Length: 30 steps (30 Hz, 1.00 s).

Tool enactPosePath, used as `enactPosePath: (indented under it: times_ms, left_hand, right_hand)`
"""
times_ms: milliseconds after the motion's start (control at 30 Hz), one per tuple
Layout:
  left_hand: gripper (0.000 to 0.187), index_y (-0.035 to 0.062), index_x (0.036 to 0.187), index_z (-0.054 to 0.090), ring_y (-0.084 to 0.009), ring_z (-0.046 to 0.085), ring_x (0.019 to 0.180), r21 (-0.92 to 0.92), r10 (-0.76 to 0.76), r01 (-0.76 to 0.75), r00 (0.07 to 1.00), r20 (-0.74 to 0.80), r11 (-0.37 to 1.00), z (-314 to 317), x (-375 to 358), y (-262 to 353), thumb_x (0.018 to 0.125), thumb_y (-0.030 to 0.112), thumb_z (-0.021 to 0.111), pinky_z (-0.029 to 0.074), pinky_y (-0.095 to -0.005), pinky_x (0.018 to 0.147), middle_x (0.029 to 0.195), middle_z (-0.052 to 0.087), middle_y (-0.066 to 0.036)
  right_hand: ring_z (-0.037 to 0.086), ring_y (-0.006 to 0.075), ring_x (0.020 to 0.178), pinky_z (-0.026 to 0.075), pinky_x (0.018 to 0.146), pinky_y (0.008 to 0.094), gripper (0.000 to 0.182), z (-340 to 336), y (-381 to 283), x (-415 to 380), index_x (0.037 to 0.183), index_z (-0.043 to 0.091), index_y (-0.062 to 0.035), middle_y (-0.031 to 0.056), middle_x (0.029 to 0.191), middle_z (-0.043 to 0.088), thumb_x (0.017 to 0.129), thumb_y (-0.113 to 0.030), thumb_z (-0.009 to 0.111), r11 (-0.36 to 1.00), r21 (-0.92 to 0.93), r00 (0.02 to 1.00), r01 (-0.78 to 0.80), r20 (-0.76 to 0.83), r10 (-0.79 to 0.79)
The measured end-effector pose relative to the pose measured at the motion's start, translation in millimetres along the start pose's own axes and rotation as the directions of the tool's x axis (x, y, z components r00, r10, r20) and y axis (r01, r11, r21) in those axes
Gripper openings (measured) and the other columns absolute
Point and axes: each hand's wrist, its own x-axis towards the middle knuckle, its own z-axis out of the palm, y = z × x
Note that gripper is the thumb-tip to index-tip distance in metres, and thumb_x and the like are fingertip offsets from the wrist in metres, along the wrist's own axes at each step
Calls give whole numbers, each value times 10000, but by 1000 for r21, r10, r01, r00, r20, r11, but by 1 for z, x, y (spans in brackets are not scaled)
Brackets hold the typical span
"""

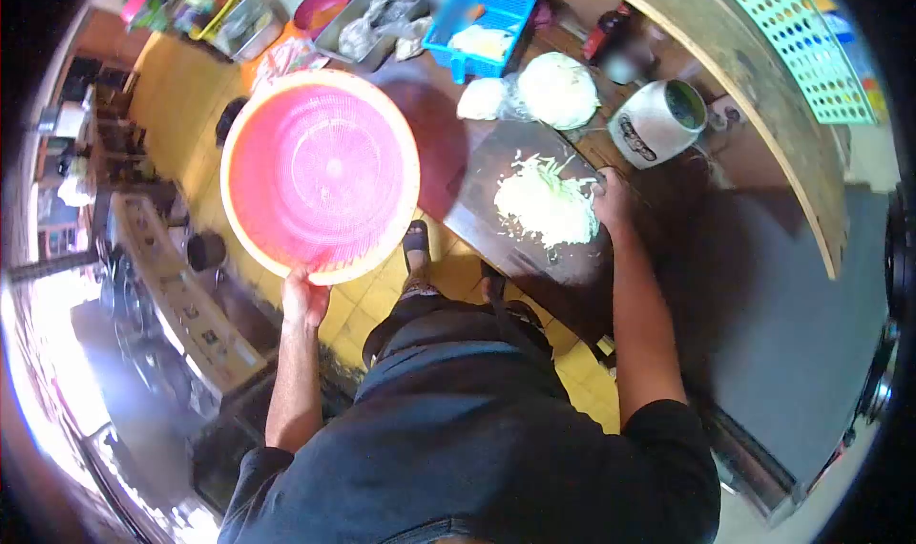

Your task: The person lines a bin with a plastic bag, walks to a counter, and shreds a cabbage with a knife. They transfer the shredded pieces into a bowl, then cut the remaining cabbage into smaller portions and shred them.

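Round pink plastic colander (320,174): left hand (305,298) fingers grip its rim; right hand (611,200) fingers curl against shredded cabbage (544,205).

The pink strainer bowl (321,175) is looking like ribbed, perforated plastic with an orange rim, shining faintly. The dark tabletop (534,258) is appearing as smooth, worn wood. The shredded cabbage (544,205) is lying pale and matt. The blue basket (482,14) is showing glossy slotted plastic, the white jug (656,124) is gleaming smoothly, and the metal trays (358,19) are glinting dully.
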Motion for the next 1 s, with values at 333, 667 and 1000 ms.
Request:
enactPosePath:
  times_ms: [333,667,1000]
  left_hand:
    - [455,20,1229,434,-299,633,874,296,12,84,951,-308,951,-110,-13,-169,780,-17,495,572,-450,677,1050,577,-132]
    - [388,48,1158,484,-184,565,573,213,-341,366,929,-147,906,-50,27,-249,777,-19,513,574,-365,562,737,563,-61]
    - [235,-9,1009,563,-174,560,576,601,-212,179,977,-16,779,-47,25,-257,776,15,577,465,-293,439,748,605,-64]
  right_hand:
    - [523,355,1076,365,920,494,372,32,-6,-17,1149,561,-105,139,1077,601,787,-120,643,998,26,998,58,8,-58]
    - [575,376,916,457,796,479,337,17,11,-10,1112,605,-99,165,972,598,782,-144,660,919,-220,944,328,103,-313]
    - [557,338,902,448,762,463,314,14,-75,-64,1055,638,-150,113,984,564,749,-79,647,771,-227,801,595,247,-546]
